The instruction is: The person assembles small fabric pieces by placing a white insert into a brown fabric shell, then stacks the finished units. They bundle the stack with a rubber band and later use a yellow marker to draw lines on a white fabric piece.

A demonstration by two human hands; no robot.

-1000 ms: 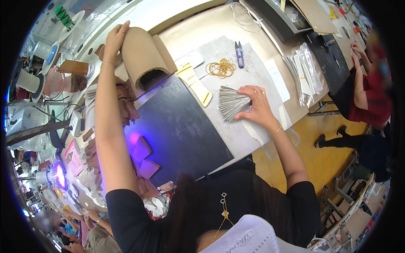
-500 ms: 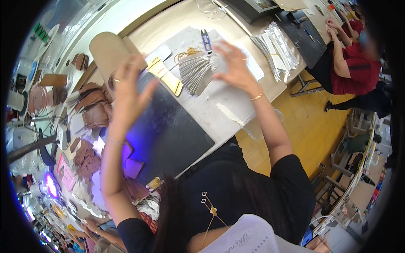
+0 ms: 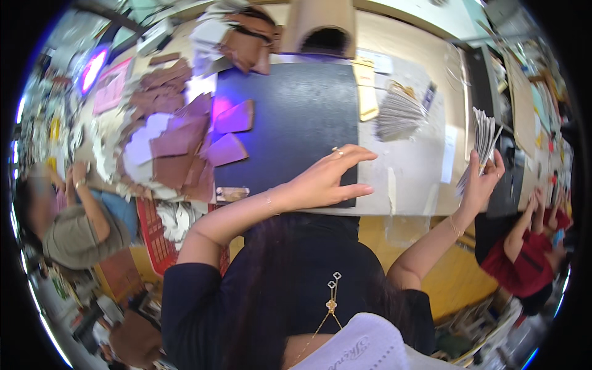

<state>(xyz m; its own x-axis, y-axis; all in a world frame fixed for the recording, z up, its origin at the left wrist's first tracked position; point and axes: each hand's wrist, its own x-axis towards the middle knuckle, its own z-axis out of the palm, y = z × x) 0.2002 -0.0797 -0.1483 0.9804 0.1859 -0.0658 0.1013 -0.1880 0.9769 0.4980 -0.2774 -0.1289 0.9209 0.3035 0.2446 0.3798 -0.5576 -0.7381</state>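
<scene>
My right hand [image 3: 482, 179] is closed round a bundle of thin grey-white strips [image 3: 483, 132] at the table's right side; the strips stand up and fan out above the fingers. My left hand [image 3: 336, 179] hovers over the near right corner of the black mat [image 3: 296, 117], fingers apart and holding nothing. Between the hands, a fanned stack of grey pieces [image 3: 398, 117] lies on a grey board [image 3: 407, 160]. Blurred thread snips [image 3: 428, 95] rest beside the stack. To its left lies a pale yellow strip-shaped packet [image 3: 367, 92].
Two trapezoid pieces [image 3: 234, 117] lit purple lie on the mat's left side. Brown leather-like pieces [image 3: 179, 148] pile up further left. A brown cardboard tube [image 3: 317, 24] stands behind the mat. A red basket [image 3: 154, 234] is below. Other people sit on both sides.
The view has turned, so the table now lies straight across. My right hand has moved right and taken hold of the grey-white strips. My left hand has come down toward the table's near edge.
</scene>
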